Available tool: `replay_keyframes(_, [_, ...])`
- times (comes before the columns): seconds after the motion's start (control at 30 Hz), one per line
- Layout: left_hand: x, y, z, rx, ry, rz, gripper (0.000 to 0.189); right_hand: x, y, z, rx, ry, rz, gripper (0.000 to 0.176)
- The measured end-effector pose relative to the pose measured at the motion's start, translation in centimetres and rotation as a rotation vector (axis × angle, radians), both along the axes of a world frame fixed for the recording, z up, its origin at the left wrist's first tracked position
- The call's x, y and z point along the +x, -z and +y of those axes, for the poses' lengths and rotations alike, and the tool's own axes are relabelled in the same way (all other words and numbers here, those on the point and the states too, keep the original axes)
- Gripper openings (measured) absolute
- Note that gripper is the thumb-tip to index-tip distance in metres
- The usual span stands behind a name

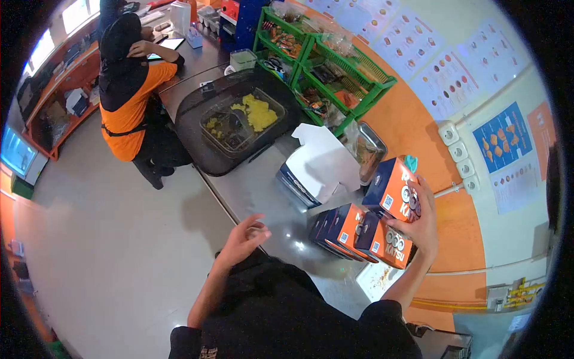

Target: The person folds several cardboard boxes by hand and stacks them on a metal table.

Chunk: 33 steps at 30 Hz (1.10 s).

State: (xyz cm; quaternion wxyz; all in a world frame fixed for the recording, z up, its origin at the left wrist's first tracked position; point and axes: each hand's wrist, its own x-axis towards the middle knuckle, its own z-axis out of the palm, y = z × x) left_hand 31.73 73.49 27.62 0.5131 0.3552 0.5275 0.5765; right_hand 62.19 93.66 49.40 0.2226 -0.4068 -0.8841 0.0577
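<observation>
My right hand (420, 222) grips an orange and navy takeaway box (391, 190) printed "KATSU", with fingers over its far side and the thumb low at its front. Directly below it sits a similar box (385, 242), and more folded boxes (342, 230) stand tightly beside that one. Over the counter's near edge, my left hand (244, 239) hovers with loosely bent fingers apart and nothing in it. Between the hands and the black tray, an open box (326, 160) shows its white inside and raised flaps.
A large black tray (185, 128) carries a container of yellow food (260, 113). Green crates (335, 78) of packets line the wall. A white crumb-strewn board (379, 280) lies near my right forearm. At left, a person in orange and black (128, 119) leans on the counter.
</observation>
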Motion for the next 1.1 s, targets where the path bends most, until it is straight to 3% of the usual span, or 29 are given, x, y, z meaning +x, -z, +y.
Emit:
replay_keyframes(0.13, [2.5, -2.8, 2.3, -0.007, 0.102, 0.196, 0.063, 3.8, -0.1, -0.6, -0.051, 0.038, 0.038, 0.09])
replay_keyframes(0.2, [4.3, -5.3, 4.0, 0.123, 0.16, 0.565, 0.075, 6.7, 1.1, -0.5, -0.148, 0.18, 0.261, 0.091])
replay_keyframes(0.23, [5.1, -6.7, 5.1, 0.233, 0.228, 0.619, 0.084, 7.8, 1.9, -0.5, -0.301, 0.156, 0.469, 0.091])
replay_keyframes(0.27, [6.0, -7.7, 6.5, 0.346, 0.295, 0.672, 0.094, 8.8, 2.3, -0.7, -0.303, 0.158, 0.463, 0.091])
replay_keyframes(0.4, [10.7, -7.2, 13.1, 0.604, 0.452, 0.866, 0.119, 12.8, 3.1, -1.7, -0.166, 0.212, 0.212, 0.09])
replay_keyframes(0.47, [12.2, -7.1, 15.2, 0.684, 0.539, 0.962, 0.127, 12.2, 3.6, -2.8, -0.321, 0.189, 0.562, 0.09])
replay_keyframes(0.53, [13.4, -7.1, 16.4, 0.662, 0.63, 1.038, 0.138, 12.6, 4.5, -3.0, -0.346, 0.229, 0.578, 0.092])
replay_keyframes(0.67, [14.7, -6.1, 17.8, 0.613, 0.654, 0.896, 0.131, 12.6, 6.2, -3.4, -0.181, 0.261, 0.195, 0.091])
replay_keyframes(1.1, [10.8, -4.9, 16.0, 0.694, 0.491, 0.844, 0.118, 7.5, 3.0, -2.5, -0.198, 0.066, -0.018, 0.101])
